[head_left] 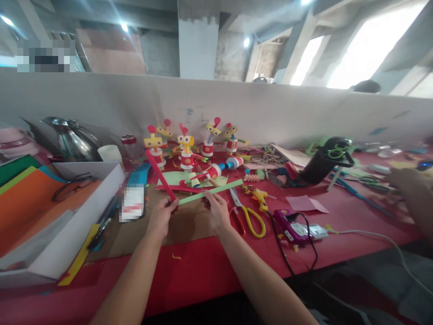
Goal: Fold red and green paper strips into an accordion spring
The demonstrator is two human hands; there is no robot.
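Observation:
Two paper strips meet at a corner above a brown cardboard sheet [189, 225]. My left hand [161, 215] pinches that corner, where a red paper strip [160, 175] slants up and away. From the same corner a light green paper strip [223, 186] runs rightward. My right hand [216, 210] has its fingers closed on the green strip near its middle. Just behind the strips lies a toppled paper-cup figure [212, 172]. Beyond it stand several finished-looking paper-cup figures with yellow heads, such as the cup figure [186, 155] in front. Scissors [252, 221] lie right of my right hand.
On the left stands a white box [77, 225] of coloured paper, with a steel jug [72, 140] behind. To the right are a yellow glue gun [260, 198], a purple power strip [287, 230] with cables, and a black holder [320, 164]. Another person's hand [407, 183] is at far right.

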